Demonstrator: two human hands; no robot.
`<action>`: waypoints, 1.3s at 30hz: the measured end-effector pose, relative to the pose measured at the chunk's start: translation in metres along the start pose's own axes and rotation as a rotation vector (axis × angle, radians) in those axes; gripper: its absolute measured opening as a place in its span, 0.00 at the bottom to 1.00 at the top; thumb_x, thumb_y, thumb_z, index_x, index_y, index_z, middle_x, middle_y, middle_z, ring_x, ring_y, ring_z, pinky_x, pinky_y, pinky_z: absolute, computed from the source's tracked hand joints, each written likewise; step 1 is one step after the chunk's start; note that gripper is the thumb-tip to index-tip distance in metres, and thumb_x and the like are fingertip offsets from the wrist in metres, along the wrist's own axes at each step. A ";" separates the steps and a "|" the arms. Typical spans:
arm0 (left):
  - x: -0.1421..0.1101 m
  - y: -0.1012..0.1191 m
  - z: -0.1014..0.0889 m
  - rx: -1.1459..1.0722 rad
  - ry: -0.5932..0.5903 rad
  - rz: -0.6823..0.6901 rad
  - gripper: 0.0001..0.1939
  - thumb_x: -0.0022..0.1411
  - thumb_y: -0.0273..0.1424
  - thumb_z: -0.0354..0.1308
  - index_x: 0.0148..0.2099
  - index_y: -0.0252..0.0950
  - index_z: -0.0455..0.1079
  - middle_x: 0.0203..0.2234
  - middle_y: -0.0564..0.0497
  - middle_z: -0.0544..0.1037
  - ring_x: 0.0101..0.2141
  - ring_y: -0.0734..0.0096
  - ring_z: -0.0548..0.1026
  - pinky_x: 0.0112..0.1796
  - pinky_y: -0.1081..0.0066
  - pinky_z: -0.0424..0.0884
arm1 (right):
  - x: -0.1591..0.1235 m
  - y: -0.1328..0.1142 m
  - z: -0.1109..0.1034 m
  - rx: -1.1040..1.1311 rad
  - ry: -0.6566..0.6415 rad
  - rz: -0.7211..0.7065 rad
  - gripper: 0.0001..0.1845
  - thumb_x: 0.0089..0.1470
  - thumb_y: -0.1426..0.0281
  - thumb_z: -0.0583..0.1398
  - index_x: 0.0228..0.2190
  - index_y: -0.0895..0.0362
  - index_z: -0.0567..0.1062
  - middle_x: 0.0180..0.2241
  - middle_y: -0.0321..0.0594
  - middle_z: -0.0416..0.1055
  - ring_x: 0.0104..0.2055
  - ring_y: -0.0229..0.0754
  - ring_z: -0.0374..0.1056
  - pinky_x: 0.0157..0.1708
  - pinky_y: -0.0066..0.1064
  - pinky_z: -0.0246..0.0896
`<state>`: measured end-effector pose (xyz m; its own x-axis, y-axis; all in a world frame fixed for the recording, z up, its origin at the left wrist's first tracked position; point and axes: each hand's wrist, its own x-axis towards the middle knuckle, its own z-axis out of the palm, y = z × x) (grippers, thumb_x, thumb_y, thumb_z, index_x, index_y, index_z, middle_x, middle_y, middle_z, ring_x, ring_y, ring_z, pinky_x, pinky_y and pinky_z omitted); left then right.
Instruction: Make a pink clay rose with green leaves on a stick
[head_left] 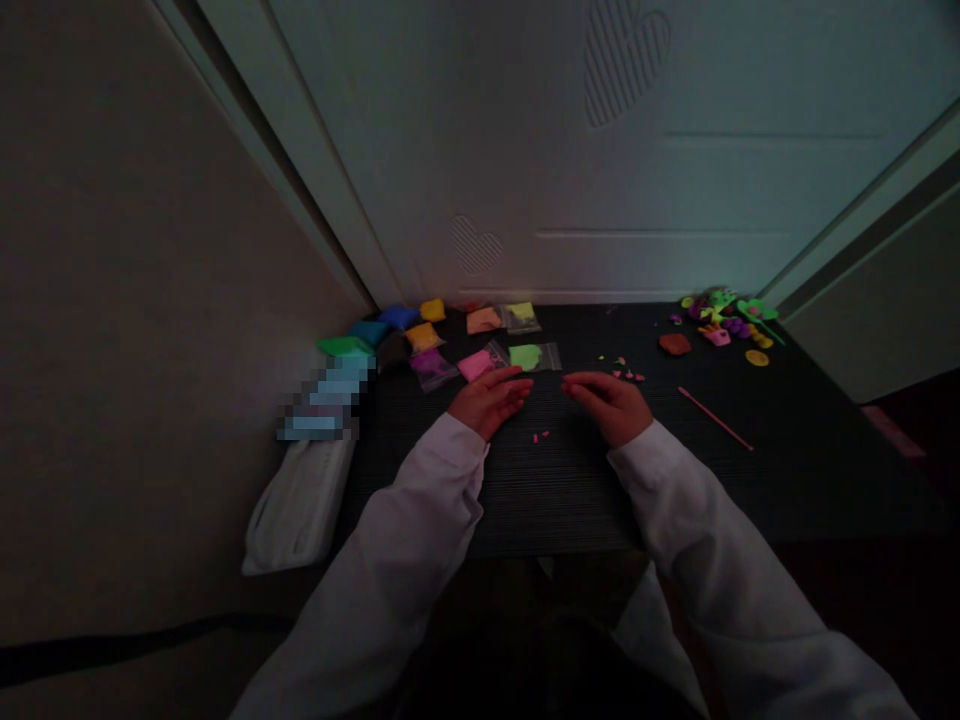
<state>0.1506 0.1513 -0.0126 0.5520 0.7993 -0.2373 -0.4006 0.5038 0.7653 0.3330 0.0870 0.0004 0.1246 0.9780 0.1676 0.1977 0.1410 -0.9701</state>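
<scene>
My left hand hovers over the dark table, fingers stretched out and slightly apart, with nothing visible in them. Opposite it, my right hand has thumb and fingertips pressed together; whatever they may hold is too small to make out. Just beyond the left hand lie a bag of pink clay and a bag of light green clay. Tiny pink bits rest on the tabletop between my forearms. More small clay crumbs are scattered past the right hand. A thin pink stick lies to its right.
Several colored clay packets line the back left. A white power-strip-like object sits at the left edge. A reddish-brown clay lump and shaped clay pieces lie at the back right. A white door panel stands behind.
</scene>
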 end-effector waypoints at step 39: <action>0.000 -0.002 0.002 0.038 0.105 0.092 0.13 0.32 0.28 0.65 0.23 0.30 0.65 0.14 0.55 0.70 0.19 0.80 0.68 0.25 0.76 0.65 | 0.003 0.002 -0.004 0.343 0.075 0.076 0.09 0.38 0.66 0.61 0.26 0.55 0.72 0.22 0.32 0.68 0.25 0.31 0.63 0.28 0.26 0.58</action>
<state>0.1533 0.1495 -0.0128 0.4341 0.8723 -0.2251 -0.4166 0.4159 0.8084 0.3375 0.0901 -0.0003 0.1999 0.9754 0.0924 -0.1508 0.1239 -0.9808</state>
